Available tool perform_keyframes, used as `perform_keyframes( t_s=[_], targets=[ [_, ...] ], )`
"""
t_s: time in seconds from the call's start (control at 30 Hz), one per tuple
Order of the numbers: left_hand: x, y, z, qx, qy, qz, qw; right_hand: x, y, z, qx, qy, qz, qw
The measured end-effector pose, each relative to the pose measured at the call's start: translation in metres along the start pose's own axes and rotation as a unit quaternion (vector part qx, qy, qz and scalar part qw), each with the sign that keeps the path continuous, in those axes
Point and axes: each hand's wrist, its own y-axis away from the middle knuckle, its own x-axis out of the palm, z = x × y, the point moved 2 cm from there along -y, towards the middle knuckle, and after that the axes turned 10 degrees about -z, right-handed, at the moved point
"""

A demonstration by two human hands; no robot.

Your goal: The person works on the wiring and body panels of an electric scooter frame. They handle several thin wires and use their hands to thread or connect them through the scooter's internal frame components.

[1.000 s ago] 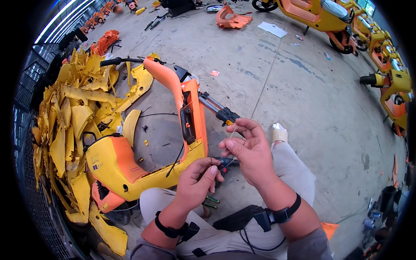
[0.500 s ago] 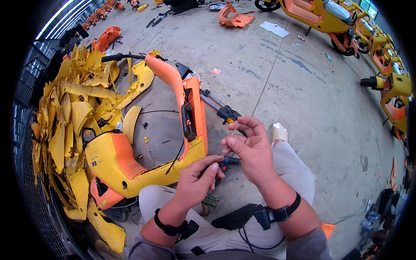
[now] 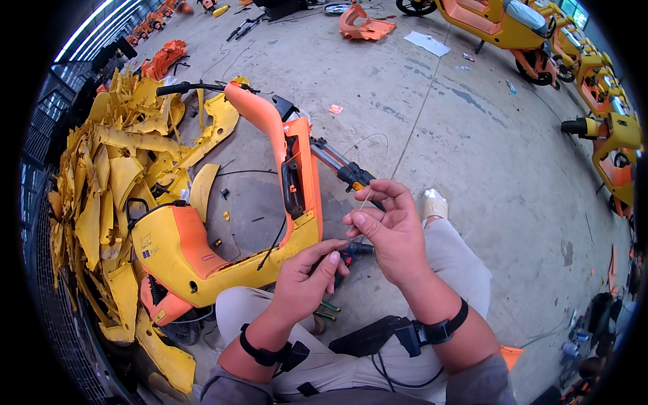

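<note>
In front of my knees, a thin pale wire (image 3: 366,200) runs between my two hands. My right hand (image 3: 395,239) pinches it with thumb and fingers and is the higher of the two. The lower end meets the fingertips of my left hand (image 3: 305,278), whose thumb and forefinger are drawn together. Just left of them stands a yellow-and-orange scooter (image 3: 172,233) with its front frame open and its fork (image 3: 341,165) exposed. Partly behind my hands lies a dark tool (image 3: 359,250); its kind is hidden. Green-handled pliers (image 3: 328,308) lie below my left hand.
A heap of yellow plastic panels (image 3: 111,182) rises at the left, beside the scooter. Other scooters (image 3: 496,27) line the right and far right. An orange cover (image 3: 364,27) and a white sheet (image 3: 426,44) lie on the far floor. Loose cables and small parts lie around the scooter.
</note>
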Motion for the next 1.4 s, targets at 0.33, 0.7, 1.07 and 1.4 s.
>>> perform_keyframes(
  t_s=[0.33, 0.7, 1.07, 1.4],
  targets=[
    [0.000, -0.001, 0.000, -0.032, 0.019, -0.010, 0.999, 0.006, 0.008, 0.001, -0.095, 0.043, 0.011, 0.994],
    [-0.007, -0.001, 0.001, -0.060, 0.101, -0.010, 0.993, 0.006, 0.006, -0.007, -0.073, 0.021, -0.026, 0.997],
    [-0.009, -0.005, 0.009, 0.009, -0.029, -0.164, 0.986, 0.000, 0.003, 0.019, -0.038, 0.383, -0.067, 0.921],
    [0.013, 0.004, -0.007, 0.036, -0.229, -0.209, 0.950, -0.018, 0.011, -0.032, -0.249, 0.359, -0.021, 0.899]
  ],
)
